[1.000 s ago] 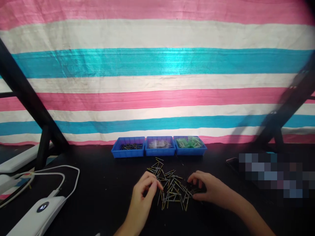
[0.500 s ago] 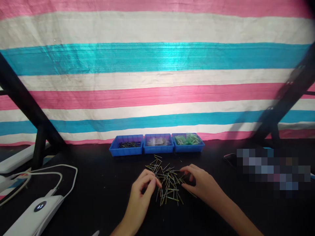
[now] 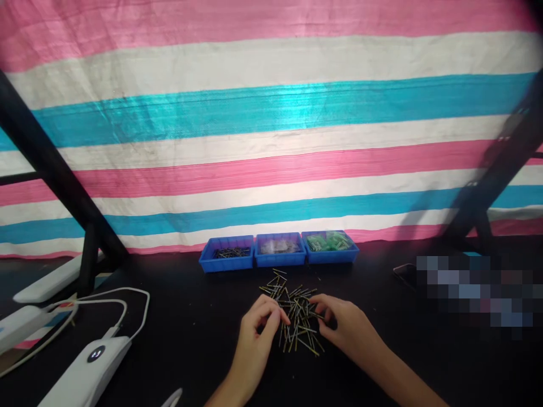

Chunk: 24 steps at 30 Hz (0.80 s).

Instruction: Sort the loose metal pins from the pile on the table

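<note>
A loose pile of thin metal rods (image 3: pixel 300 310), silver with yellowish ends, lies criss-crossed on the black table. At its left edge is my left hand (image 3: pixel 262 330). Its fingers are curled with the thumb pressed near the index finger; what is between them, if anything, is hidden. On the opposite side my right hand (image 3: pixel 345 319) touches the pile's right edge. The thumb and fingers bend together around the rod ends there, and I cannot make out what lies between them.
Behind the pile stand three blue trays: one with dark thin pieces (image 3: pixel 207 264), one with clear bags (image 3: pixel 280 261), one with green bags (image 3: pixel 333 257). A white power bank (image 3: pixel 85 373) with cables lies left, a phone (image 3: pixel 405 274) right. A striped sheet (image 3: pixel 271 158) hangs behind.
The whole view has shifted, so most things sit slightly further right. My right hand's fingers have drawn closer together at the pile's edge. My left hand keeps its curled shape.
</note>
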Tool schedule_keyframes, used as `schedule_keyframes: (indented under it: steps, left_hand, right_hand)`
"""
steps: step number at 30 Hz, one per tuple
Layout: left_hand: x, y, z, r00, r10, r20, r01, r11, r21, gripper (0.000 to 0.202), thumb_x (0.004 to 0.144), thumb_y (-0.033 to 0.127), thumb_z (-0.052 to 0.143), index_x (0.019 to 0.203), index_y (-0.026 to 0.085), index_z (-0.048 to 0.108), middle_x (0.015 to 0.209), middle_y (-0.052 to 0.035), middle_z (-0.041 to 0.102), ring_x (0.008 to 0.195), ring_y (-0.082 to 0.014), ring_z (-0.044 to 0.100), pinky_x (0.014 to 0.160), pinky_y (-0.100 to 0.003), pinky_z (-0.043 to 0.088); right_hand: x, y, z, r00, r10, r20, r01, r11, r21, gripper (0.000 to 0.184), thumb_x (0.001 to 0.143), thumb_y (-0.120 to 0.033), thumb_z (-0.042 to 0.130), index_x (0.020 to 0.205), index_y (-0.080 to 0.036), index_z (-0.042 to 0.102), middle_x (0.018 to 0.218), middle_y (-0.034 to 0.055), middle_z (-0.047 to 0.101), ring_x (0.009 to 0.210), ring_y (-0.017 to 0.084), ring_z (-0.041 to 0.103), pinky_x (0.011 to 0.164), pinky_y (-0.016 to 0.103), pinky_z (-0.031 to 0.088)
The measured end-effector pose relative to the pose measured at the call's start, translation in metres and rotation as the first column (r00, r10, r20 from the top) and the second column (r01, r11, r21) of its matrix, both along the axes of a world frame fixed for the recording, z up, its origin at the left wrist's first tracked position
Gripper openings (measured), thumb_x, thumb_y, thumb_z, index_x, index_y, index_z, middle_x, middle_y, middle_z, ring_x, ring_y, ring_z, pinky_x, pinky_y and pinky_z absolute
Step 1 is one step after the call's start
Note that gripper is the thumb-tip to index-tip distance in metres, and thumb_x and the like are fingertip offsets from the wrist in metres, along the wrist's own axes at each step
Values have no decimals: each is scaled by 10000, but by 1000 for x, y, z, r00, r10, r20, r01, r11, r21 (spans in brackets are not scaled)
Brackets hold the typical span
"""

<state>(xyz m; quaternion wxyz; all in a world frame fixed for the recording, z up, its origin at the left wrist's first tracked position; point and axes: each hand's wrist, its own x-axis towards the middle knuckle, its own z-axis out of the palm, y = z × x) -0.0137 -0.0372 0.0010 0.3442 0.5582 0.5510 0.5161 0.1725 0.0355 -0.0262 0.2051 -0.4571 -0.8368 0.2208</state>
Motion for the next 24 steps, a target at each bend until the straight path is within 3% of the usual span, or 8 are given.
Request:
schedule_keyframes:
  steps: [7,12,15,19,24]
  left_hand:
    - [-2,0,-2,1000,11,13,-11,1000,-19,336,846,350,449,618,157,601,727,-16,497,626,-122,440,559,-236,323]
    - [0,4,-10,1000,19,-8,-20,999,-46,228,811,339,511,725,158,620,708,-13,511,631,-123,442,563,-235,332]
    - [3,6,-16,1000,24,11,-24,998,-49,203,789,343,553,831,160,630,680,1,506,624,-116,432,587,-233,345]
    - [7,6,-15,998,11,62,-6,997,-82,277,750,367,609,935,164,645,684,5,492,629,-114,442,613,-235,368]
    - [10,4,-14,996,-41,74,49,992,-112,316,727,365,638,979,177,665,697,0,510,604,-104,423,590,-235,373]
  right_hand:
    - [-1,5,-7,992,-28,-126,29,1000,1,350,690,-143,484,1001,-215,629,823,17,678,711,159,614,677,281,456]
    - [-3,-1,1,968,-67,-243,72,997,11,298,741,-200,495,1006,-237,627,800,6,687,741,172,628,686,299,467]
    - [-6,-5,8,920,-73,-385,54,997,-59,267,766,-244,512,1010,-229,619,826,18,692,751,172,638,678,296,477]
    - [-10,-6,11,782,-81,-618,-94,965,-246,310,767,-331,569,1037,-178,584,833,48,679,764,174,649,673,290,508]
    - [-14,-11,9,622,-126,-772,-329,853,-405,438,722,-359,651,1099,-169,535,851,42,665,770,167,655,728,304,525]
